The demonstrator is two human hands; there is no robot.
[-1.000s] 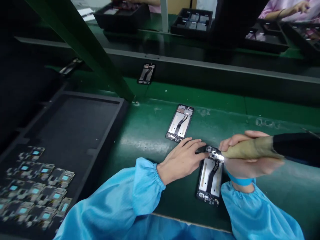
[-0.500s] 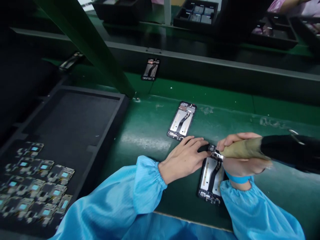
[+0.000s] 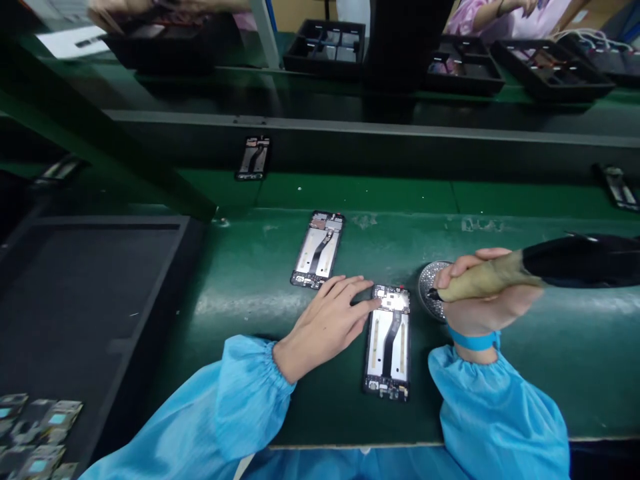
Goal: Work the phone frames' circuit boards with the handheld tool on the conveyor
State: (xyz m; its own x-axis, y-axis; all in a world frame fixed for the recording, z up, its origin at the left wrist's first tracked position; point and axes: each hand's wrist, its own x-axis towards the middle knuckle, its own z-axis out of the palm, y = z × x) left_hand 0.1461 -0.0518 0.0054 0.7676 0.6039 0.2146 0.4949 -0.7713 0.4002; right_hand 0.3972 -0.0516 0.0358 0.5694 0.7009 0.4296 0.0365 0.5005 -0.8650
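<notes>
Seen from the head camera, two arms in light blue sleeves are stretched forward over a green bench. The left hand (image 3: 327, 323) is laid flat at the centre of the frame, palm down and fingers spread loose, gripping nothing; its fingertips (image 3: 367, 305) are pressed against the upper left edge of an opened phone (image 3: 389, 341), which lies lengthwise just below centre. The right hand (image 3: 483, 297), at centre right, is closed tight around a screwdriver (image 3: 500, 275), held nearly level with its tip pointed left over a small round dish (image 3: 431, 288) just beside the phone. A second phone (image 3: 319, 249) is seen above the left hand, a third (image 3: 254, 158) farther up. A dark tray (image 3: 150, 313) fills the left side, with small parts (image 3: 35, 430) heaped in the lower left corner.
</notes>
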